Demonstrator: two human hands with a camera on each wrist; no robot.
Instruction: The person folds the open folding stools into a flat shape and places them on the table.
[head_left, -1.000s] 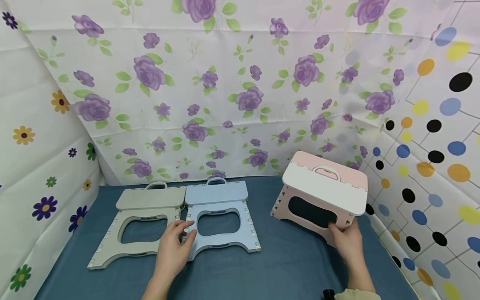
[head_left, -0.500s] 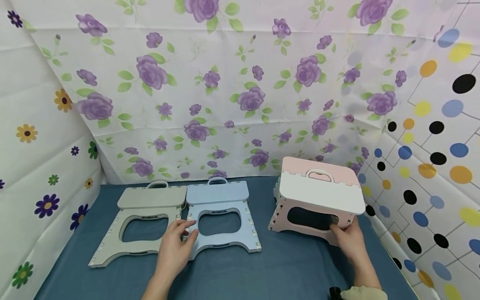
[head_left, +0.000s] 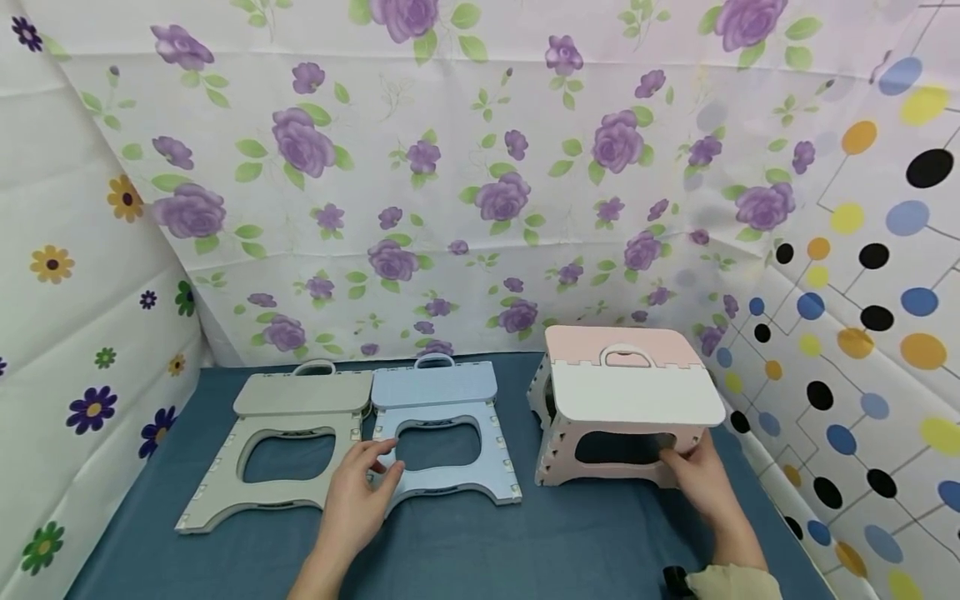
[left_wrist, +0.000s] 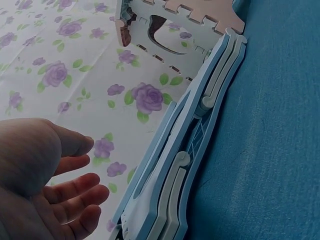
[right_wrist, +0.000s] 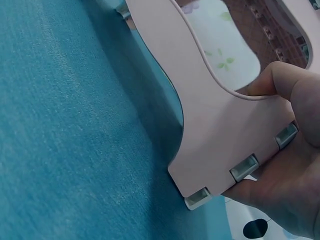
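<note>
On the right of the head view a pink and white folding step stool [head_left: 637,392] stands unfolded, its white handle on top. My right hand [head_left: 702,477] grips its front right leg, the thumb through the oval opening and the fingers round the outer edge, as the right wrist view [right_wrist: 295,125] also shows. My left hand [head_left: 358,496] hovers by the flat, folded light-blue stool [head_left: 442,483], fingers loosely bent and nothing between them. Left of that lies a folded grey-green stool [head_left: 303,396], partly behind the left hand. The left wrist view shows the blue stool's edge [left_wrist: 172,175] beside the fingers.
A dark blue cloth [head_left: 525,550] covers the table. Behind it hangs a white sheet with purple roses [head_left: 498,200]. Sheets with coloured flowers [head_left: 82,333] and coloured dots [head_left: 862,333] close off the left and right sides.
The pink and white stool has turned and tipped level in my right hand, so its left side panel now shows and its top faces up. The left hand has shifted slightly right.
</note>
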